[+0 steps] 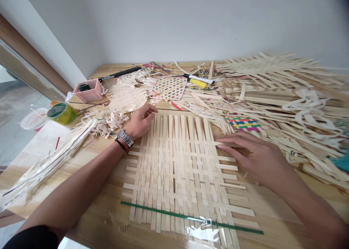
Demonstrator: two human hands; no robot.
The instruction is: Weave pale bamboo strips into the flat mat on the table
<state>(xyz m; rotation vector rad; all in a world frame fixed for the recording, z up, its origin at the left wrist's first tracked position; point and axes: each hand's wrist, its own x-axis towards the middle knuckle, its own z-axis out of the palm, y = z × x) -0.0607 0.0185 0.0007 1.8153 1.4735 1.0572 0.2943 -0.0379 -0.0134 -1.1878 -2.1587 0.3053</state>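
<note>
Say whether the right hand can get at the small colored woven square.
Likely yes. The right hand lies close below the small colored woven square, with only a few loose pale strips between them, and nothing appears to lie on the square.

This is a craft workspace, by the look of it a small weaving workshop. A wooden desk against a plain white wall is heaped with pale weaving strips. Small woven mats lie among them, with a roll of green tape, a marker pen and a pink plastic box. A wood-framed glass panel runs alongside the desk.
</note>
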